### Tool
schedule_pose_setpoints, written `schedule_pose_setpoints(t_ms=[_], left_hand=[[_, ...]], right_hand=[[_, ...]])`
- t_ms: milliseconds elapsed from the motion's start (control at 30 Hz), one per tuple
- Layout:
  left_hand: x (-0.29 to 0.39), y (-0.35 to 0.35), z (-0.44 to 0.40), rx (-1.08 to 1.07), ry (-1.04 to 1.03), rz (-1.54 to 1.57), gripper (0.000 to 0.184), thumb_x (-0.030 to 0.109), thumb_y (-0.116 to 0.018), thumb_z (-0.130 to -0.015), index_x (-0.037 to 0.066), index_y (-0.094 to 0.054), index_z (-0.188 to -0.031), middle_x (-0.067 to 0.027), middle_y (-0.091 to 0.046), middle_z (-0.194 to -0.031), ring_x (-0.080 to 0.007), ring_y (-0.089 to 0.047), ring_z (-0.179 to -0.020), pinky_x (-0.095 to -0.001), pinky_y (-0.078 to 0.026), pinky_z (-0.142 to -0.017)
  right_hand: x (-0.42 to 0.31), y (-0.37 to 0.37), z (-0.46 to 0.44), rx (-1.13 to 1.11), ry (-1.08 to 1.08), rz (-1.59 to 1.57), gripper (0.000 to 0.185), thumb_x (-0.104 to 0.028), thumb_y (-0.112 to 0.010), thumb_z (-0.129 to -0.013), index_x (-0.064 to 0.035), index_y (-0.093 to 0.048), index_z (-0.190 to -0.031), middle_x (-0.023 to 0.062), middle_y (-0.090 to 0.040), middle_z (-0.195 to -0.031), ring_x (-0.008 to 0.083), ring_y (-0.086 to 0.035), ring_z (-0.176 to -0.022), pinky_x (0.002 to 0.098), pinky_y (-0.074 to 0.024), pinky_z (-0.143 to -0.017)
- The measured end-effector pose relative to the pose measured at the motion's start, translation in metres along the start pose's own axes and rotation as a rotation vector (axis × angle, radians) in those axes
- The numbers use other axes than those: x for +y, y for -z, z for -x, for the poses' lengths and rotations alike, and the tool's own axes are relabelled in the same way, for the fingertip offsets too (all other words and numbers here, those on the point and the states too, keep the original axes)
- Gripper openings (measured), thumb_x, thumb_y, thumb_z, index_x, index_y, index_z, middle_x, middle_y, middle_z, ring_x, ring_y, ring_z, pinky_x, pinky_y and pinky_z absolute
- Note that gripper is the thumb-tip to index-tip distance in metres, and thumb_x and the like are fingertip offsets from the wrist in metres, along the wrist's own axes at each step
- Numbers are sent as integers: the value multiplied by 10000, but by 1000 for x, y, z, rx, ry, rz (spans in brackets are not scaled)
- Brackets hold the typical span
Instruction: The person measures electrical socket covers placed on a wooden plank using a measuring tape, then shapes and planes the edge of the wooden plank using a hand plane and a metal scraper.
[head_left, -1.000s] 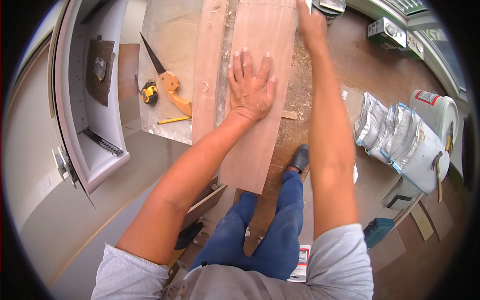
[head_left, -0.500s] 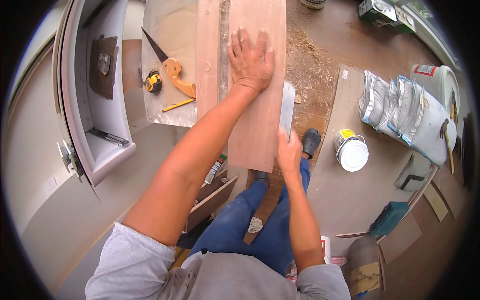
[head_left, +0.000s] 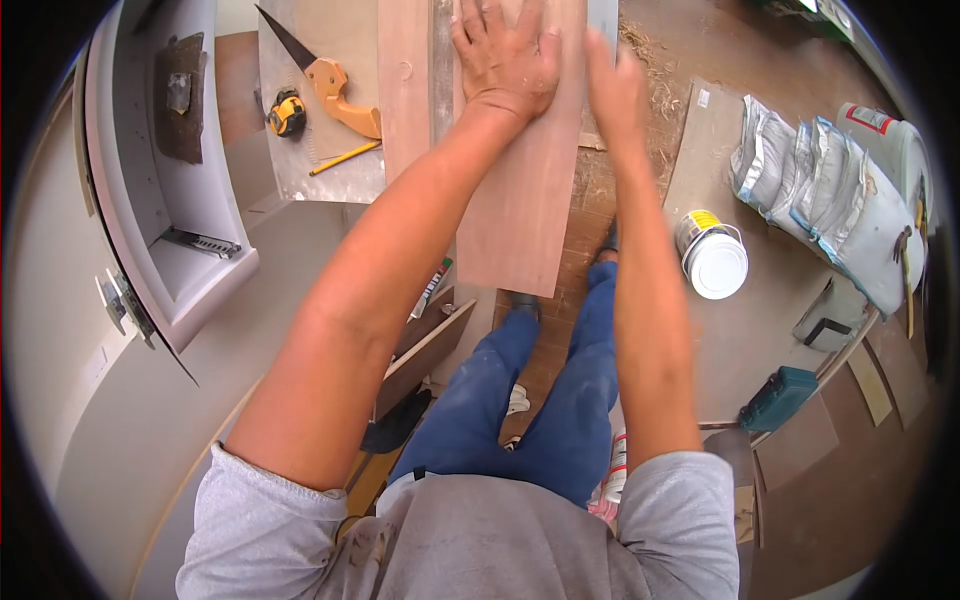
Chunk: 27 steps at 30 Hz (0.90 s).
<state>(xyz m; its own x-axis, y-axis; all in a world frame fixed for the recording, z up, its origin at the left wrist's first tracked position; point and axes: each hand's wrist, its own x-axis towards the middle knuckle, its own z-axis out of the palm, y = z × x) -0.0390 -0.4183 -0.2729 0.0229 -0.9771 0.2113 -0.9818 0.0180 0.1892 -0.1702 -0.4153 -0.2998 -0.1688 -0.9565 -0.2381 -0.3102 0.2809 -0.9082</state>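
My left hand lies flat with fingers spread on a long reddish wooden board. The board's near end sticks out over the floor. Beside the board's right edge, my right hand is closed around the lower end of a flat light metal tool; its upper part leaves the frame. To the left, a saw with an orange handle, a yellow tape measure and a yellow pencil rest on the work surface.
An open drawer unit stands at the left. On the right are a white bucket, stacked bags, a teal case and a hammer. Wood shavings litter the floor. My legs are below the board.
Since half a second ago, my right hand has moved forward along the board's edge with the metal tool. My left hand stays on the board, while the whole view has shifted.
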Motion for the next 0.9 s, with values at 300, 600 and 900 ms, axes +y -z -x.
schedule_pose_setpoints(t_ms=[300,600,900], left_hand=[[0,-2,5,21,-2,-22,547,398,-518,-963,157,-524,-1454,-302,-399,-1510,-465,-304,-1435,-576,-200,-1183],[1,-6,1,50,-8,-29,551,398,-529,-956,146,-534,-1446,-306,-430,-1485,-461,-352,-1402,-563,-228,-1177],[2,2,3,19,9,-11,558,400,-533,-948,144,-532,-1444,-306,-430,-1484,-455,-353,-1404,-565,-232,-1174]], right_hand=[[41,53,249,-171,-236,114,430,-361,-637,-967,67,-636,-1005,325,-660,-913,497,-650,-892,506,-507,-779],[22,12,49,-42,-3,33,626,-540,-561,-972,80,-632,-927,310,-646,-800,462,-621,-772,502,-482,-721],[49,62,268,-225,-256,99,474,-412,-606,-975,61,-635,-987,316,-651,-882,514,-639,-887,523,-499,-770]])
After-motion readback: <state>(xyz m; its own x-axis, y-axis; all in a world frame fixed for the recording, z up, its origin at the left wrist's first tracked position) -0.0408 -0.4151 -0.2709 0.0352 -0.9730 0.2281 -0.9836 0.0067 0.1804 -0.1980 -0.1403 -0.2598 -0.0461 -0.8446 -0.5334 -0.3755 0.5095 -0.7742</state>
